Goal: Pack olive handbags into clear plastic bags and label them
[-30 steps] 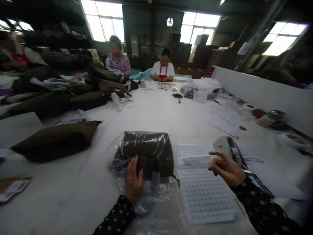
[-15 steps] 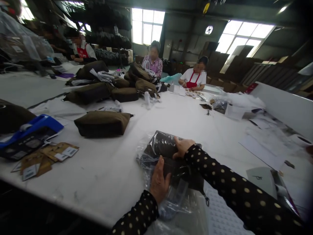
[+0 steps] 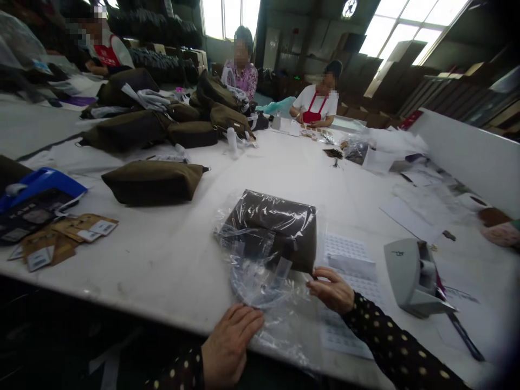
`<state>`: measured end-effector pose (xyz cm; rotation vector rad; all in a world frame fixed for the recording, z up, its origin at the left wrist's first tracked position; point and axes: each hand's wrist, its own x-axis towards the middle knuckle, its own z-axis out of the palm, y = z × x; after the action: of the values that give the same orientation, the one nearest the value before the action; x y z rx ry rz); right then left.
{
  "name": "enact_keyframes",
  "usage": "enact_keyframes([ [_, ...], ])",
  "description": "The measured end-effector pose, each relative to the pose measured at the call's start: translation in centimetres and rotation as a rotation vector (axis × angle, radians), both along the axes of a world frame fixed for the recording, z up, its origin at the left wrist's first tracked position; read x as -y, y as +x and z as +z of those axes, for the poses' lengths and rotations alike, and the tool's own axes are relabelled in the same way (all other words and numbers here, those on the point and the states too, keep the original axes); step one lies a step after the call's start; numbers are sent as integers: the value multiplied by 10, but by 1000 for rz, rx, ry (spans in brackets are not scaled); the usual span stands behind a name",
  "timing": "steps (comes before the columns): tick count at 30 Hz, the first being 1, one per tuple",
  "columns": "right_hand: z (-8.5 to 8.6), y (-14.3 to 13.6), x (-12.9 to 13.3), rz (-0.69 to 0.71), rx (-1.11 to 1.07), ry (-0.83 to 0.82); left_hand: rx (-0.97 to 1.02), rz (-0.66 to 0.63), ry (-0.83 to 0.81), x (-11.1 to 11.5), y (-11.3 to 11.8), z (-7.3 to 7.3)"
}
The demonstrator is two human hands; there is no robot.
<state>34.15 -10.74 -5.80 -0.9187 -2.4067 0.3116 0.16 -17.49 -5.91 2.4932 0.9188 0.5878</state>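
Observation:
A dark olive-brown pouch (image 3: 280,222) lies inside a clear plastic bag (image 3: 254,279) on the table in front of me. The bag's loose end spreads toward the front edge. There my left hand (image 3: 233,341) has its fingers pressed together on the plastic, its thumb hidden. At the pouch's lower right corner, my right hand (image 3: 333,290) is closed, thumb and fingers pinching the plastic at that corner. Under the plastic's right side lies a white printed sheet (image 3: 349,271).
A grey tape dispenser (image 3: 414,276) stands at the right. To the left lie an unbagged pouch (image 3: 154,181), brown tags (image 3: 65,238) and a blue holder (image 3: 52,184). More bags (image 3: 125,130) are heaped behind. Co-workers (image 3: 314,100) sit across the table (image 3: 154,276).
Both hands have come off the top of the pouch toward me. My left hand is now at the plastic's near end, my right at the pouch's near corner. The view has shifted.

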Motion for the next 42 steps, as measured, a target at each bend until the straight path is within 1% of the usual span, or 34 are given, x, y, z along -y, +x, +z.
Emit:
enact_keyframes([
  [3, -1, -13, -11, -94, -152, -31, -16, 123, 54, -1, 6, -4],
  [5, 3, -21, -7, -178, -262, -122, 51, 176, 63, -4, 8, -5],
  [6, 5, -25, -3, -229, -319, -158, 121, 196, 39, -6, 8, -5],
  [7, 7, -30, 2, -285, -368, -171, 207, 236, -15, -8, 7, -4],
  [8, 8, -37, 7, -338, -408, -159, 303, 310, -98, -12, 5, -3],
  [10, 9, -53, 17, -434, -491, -125, 484, 543, -323, -24, -2, 1],
  [11, 9, -63, 22, -480, -537, -123, 544, 661, -443, -31, -7, 4],
  [12, 8, -73, 26, -524, -579, -131, 574, 748, -548, -37, -13, 7],
  [13, 7, -83, 28, -580, -612, -146, 580, 800, -631, -41, -20, 10],
  [14, 6, -92, 30, -651, -632, -165, 579, 832, -658, -44, -26, 13],
  [15, 5, -99, 31, -729, -641, -186, 577, 859, -614, -43, -31, 16],
  [16, 5, -106, 32, -797, -645, -210, 579, 867, -496, -40, -33, 19],
  [17, 5, -110, 31, -855, -644, -239, 583, 830, -317, -35, -33, 21],
  [18, 6, -114, 31, -901, -639, -271, 570, 729, -110, -30, -30, 23],
  [19, 7, -116, 30, -937, -629, -300, 521, 567, 82, -26, -25, 25],
  [20, 9, -118, 29, -963, -614, -325, 434, 382, 227, -25, -17, 25],
  [21, 10, -119, 29, -982, -598, -343, 328, 232, 307, -28, -8, 24],
  [22, 10, -119, 29, -994, -586, -358, 223, 155, 341, -35, 0, 22],
  [23, 11, -118, 29, -997, -577, -372, 133, 150, 342, -46, 8, 18],
  [24, 11, -116, 30, -991, -568, -390, 70, 193, 324, -59, 15, 14],
  [26, 15, -108, 33, -969, -535, -428, 19, 292, 277, -85, 25, 5],
  [27, 21, -102, 33, -953, -509, -421, 15, 312, 260, -96, 27, 0],
  [28, 29, -95, 33, -935, -479, -377, 18, 314, 247, -103, 29, -3],
  [30, 55, -85, 27, -866, -390, -208, 47, 318, 235, -109, 30, -8],
  [31, 71, -84, 20, -794, -330, -132, 68, 320, 226, -109, 30, -10],
  [32, 87, -86, 11, -697, -255, -102, 90, 323, 208, -107, 29, -10],
  [33, 102, -92, -1, -583, -165, -131, 114, 327, 183, -106, 29, -11],
  [34, 113, -102, -15, -454, -61, -209, 139, 335, 154, -104, 30, -11],
  [35, 120, -115, -31, -330, 62, -294, 167, 345, 126, -103, 30, -12],
  [36, 123, -129, -47, -244, 205, -354, 196, 355, 102, -102, 30, -13],
  [37, 122, -144, -64, -206, 356, -377, 223, 362, 85, -102, 30, -14],
  [38, 117, -158, -79, -211, 491, -362, 246, 365, 74, -102, 29, -16],
  [40, 103, -179, -106, -295, 667, -289, 266, 367, 61, -103, 29, -19],
  [42, 92, -187, -128, -372, 698, -250, 253, 372, 51, -105, 29, -23],
])
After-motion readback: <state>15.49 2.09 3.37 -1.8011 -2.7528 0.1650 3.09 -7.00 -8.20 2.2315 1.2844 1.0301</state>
